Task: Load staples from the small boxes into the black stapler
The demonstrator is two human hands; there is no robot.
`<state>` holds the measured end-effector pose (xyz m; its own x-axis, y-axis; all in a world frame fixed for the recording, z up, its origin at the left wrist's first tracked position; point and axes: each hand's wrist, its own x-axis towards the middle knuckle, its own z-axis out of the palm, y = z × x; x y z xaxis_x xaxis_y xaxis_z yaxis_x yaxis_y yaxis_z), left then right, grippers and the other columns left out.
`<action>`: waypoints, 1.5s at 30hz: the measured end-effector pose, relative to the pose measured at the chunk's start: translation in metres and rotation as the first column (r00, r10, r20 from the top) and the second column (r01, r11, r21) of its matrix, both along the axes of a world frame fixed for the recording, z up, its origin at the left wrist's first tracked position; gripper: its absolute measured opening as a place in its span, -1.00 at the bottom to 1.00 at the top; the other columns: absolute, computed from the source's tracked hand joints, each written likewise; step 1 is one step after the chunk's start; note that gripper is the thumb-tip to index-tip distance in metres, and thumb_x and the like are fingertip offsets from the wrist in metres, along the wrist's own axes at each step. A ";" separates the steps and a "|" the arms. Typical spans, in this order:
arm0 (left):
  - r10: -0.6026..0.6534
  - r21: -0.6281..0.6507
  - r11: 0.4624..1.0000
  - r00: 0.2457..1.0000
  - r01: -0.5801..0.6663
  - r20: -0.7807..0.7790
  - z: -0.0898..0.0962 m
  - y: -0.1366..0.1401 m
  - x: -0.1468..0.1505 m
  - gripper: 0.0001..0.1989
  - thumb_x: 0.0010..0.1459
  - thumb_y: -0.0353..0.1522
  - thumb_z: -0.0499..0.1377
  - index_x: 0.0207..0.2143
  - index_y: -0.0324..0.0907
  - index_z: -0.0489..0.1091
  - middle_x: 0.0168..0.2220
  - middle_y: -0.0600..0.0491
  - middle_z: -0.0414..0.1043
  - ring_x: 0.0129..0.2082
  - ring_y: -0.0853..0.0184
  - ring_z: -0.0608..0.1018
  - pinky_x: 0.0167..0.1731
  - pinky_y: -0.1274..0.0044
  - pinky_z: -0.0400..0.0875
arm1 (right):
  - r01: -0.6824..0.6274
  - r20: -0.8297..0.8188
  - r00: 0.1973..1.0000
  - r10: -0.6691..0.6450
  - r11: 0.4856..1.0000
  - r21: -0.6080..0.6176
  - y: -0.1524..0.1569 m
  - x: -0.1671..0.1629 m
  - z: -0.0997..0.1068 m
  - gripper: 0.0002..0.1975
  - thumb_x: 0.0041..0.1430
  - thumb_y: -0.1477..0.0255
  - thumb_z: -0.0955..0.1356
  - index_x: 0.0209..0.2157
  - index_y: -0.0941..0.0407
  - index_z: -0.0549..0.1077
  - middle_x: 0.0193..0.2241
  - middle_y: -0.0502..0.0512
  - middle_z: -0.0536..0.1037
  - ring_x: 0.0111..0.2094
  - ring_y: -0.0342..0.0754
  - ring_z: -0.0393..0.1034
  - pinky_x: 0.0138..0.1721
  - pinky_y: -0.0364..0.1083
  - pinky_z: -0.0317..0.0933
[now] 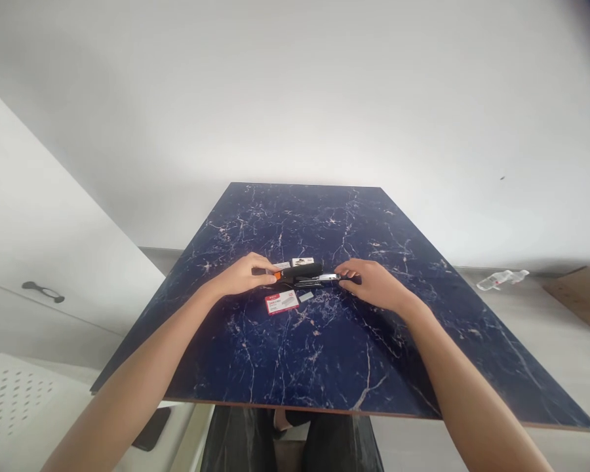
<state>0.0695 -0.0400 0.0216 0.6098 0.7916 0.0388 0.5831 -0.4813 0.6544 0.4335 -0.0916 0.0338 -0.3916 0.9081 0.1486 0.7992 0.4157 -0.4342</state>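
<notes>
A black stapler (302,270) with an orange end lies sideways across the middle of the table. A metal rail (328,277) sticks out from its right side. My left hand (243,274) is closed around the orange end, thumb below and fingers above. At the rail's tip, my right hand (373,283) has its thumb and fingers pinched. Just in front of the stapler rests a red and white box (281,302), seemingly for staples. Beside it is a small grey strip (305,297), apparently staples. Behind the stapler, a small white box (303,261) with a dark picture is partly hidden.
The dark blue marble-patterned table (295,223) reaches back to a pale wall. White drawers with a black handle (43,292) stand at left. A phone-like dark object (151,429) sits below the left edge. Right, on the floor, are a clear plastic bottle (496,280) and cardboard box (580,296).
</notes>
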 end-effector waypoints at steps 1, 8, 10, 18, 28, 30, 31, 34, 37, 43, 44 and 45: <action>0.005 0.004 1.000 1.000 -0.005 0.000 0.000 0.000 0.000 -0.61 0.23 -0.02 0.22 0.02 0.08 0.59 0.05 -0.06 0.52 0.13 0.00 0.46 0.07 0.20 0.39 | 0.009 -0.023 1.000 -0.009 1.000 0.027 -0.003 -0.003 0.002 -0.80 0.27 0.34 0.37 -0.11 0.03 0.58 -0.19 0.12 0.64 -0.23 0.08 0.53 -0.18 0.03 0.39; 0.024 0.033 0.999 0.999 -0.025 0.028 0.002 -0.006 0.005 -0.64 0.25 -0.06 0.22 0.00 0.04 0.60 0.07 -0.05 0.50 0.16 0.02 0.43 0.14 0.18 0.35 | -0.270 -0.112 0.956 0.272 0.962 0.031 -0.025 -0.056 -0.005 -0.81 0.32 0.41 0.35 -0.16 -0.03 0.63 -0.15 0.02 0.68 -0.17 0.02 0.58 -0.09 -0.02 0.40; 0.021 0.055 0.998 0.999 -0.023 0.034 0.002 -0.008 0.007 -0.65 0.23 -0.08 0.24 0.00 0.04 0.59 0.06 -0.05 0.51 0.18 0.01 0.41 0.14 0.17 0.35 | -0.318 -0.082 0.944 0.319 0.948 0.027 -0.026 -0.068 -0.013 -0.78 0.34 0.44 0.33 -0.12 -0.04 0.63 -0.09 0.01 0.67 -0.08 0.05 0.57 0.00 0.01 0.38; 0.070 0.053 0.996 0.997 -0.071 0.018 -0.002 -0.011 0.011 -0.51 0.15 -0.06 0.32 0.11 0.07 0.53 0.19 -0.11 0.36 0.12 -0.01 0.47 0.03 0.17 0.47 | -0.236 -0.122 0.964 0.237 0.971 0.025 -0.018 -0.037 0.002 -0.81 0.30 0.39 0.35 -0.23 0.01 0.65 -0.23 0.04 0.69 -0.33 -0.03 0.56 -0.22 -0.04 0.43; 0.071 0.066 0.995 0.997 -0.071 -0.009 -0.003 -0.008 0.009 -0.52 0.20 -0.04 0.27 0.15 0.10 0.50 0.17 -0.11 0.40 0.10 0.00 0.47 0.06 0.15 0.42 | -0.077 -0.069 0.994 0.080 0.996 0.041 -0.002 -0.023 0.002 -0.84 0.23 0.41 0.37 -0.26 0.00 0.65 -0.24 0.02 0.69 -0.33 -0.02 0.54 -0.19 -0.02 0.42; 0.072 0.070 0.995 0.997 -0.072 -0.001 -0.002 -0.008 0.009 -0.51 0.19 -0.03 0.27 0.14 0.09 0.51 0.15 -0.11 0.42 0.09 0.00 0.48 0.05 0.16 0.43 | -0.079 -0.053 0.995 0.082 0.996 0.051 -0.001 -0.027 0.000 -0.83 0.23 0.43 0.37 -0.26 0.00 0.65 -0.23 0.02 0.69 -0.30 -0.01 0.56 -0.15 -0.01 0.42; 0.070 0.072 0.995 0.998 -0.070 0.004 -0.002 -0.009 0.010 -0.51 0.19 -0.03 0.27 0.14 0.08 0.52 0.14 -0.11 0.43 0.09 0.00 0.48 0.04 0.17 0.44 | -0.078 -0.049 0.996 0.081 0.995 0.055 -0.001 -0.027 0.000 -0.83 0.23 0.43 0.37 -0.26 0.00 0.65 -0.22 0.01 0.69 -0.29 0.00 0.56 -0.14 -0.01 0.42; 0.062 0.076 0.995 0.998 -0.062 0.008 -0.001 -0.009 0.010 -0.51 0.19 -0.04 0.27 0.14 0.07 0.51 0.10 -0.11 0.45 0.08 0.00 0.48 0.02 0.18 0.45 | -0.085 -0.048 0.995 0.088 0.995 0.055 -0.001 -0.024 0.000 -0.81 0.24 0.43 0.36 -0.24 -0.02 0.65 -0.21 0.00 0.69 -0.28 0.01 0.58 -0.13 0.00 0.43; 0.064 0.063 0.996 0.998 -0.064 -0.006 0.000 -0.010 0.010 -0.51 0.20 -0.05 0.26 0.15 0.08 0.50 0.10 -0.10 0.45 0.08 0.01 0.47 0.01 0.19 0.45 | -0.092 -0.052 0.994 0.095 0.994 0.057 -0.002 -0.021 -0.001 -0.81 0.26 0.42 0.36 -0.23 -0.03 0.65 -0.20 -0.01 0.69 -0.26 0.02 0.59 -0.12 0.00 0.44; 0.071 0.052 0.996 0.997 -0.069 -0.021 0.001 -0.011 0.013 -0.52 0.20 -0.05 0.26 0.14 0.07 0.51 0.10 -0.10 0.46 0.06 0.02 0.50 0.01 0.18 0.45 | -0.105 -0.046 0.993 0.106 0.994 0.035 -0.002 -0.024 -0.001 -0.80 0.27 0.43 0.35 -0.23 -0.03 0.65 -0.19 0.00 0.69 -0.23 0.04 0.59 -0.11 0.03 0.45; 0.069 0.055 0.996 0.997 -0.068 -0.020 0.002 -0.011 0.013 -0.52 0.20 -0.05 0.26 0.14 0.07 0.51 0.10 -0.10 0.46 0.06 0.02 0.50 0.00 0.19 0.45 | -0.111 -0.043 0.993 0.112 0.993 0.029 -0.003 -0.024 0.001 -0.81 0.27 0.43 0.35 -0.25 -0.03 0.65 -0.17 0.00 0.69 -0.22 0.04 0.59 -0.11 0.03 0.45; 0.065 0.062 0.996 0.998 -0.063 -0.021 0.004 -0.011 0.012 -0.52 0.20 -0.05 0.26 0.14 0.07 0.51 0.09 -0.10 0.47 0.07 0.01 0.49 0.00 0.19 0.45 | -0.111 -0.047 0.993 0.112 0.993 0.025 -0.004 -0.023 0.004 -0.82 0.27 0.42 0.36 -0.26 -0.03 0.65 -0.13 0.00 0.68 -0.22 0.04 0.58 -0.12 0.03 0.45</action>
